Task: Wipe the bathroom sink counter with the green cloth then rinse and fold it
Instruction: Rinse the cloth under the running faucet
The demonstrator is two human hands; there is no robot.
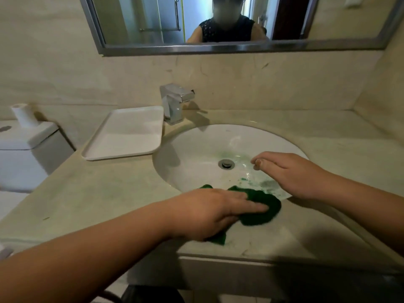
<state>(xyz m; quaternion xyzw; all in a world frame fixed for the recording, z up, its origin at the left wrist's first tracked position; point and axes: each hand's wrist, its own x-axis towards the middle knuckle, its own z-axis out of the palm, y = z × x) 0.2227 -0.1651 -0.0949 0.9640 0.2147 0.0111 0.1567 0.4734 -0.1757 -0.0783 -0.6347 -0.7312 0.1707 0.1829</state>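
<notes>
Here, left hand (209, 213) flat, pressing green cloth (263, 209) on counter (105, 193); right hand (290, 173) seemingly loose, empty.

Green cloth (261, 212) partly hidden under left hand (209, 213); mirror (150, 20) cut by top edge; probable toilet tank (19, 158) cropped left.

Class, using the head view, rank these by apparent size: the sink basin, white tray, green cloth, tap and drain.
1. sink basin
2. white tray
3. green cloth, partly under the left hand and nearest the camera, so only loosely ranked
4. tap
5. drain
</notes>
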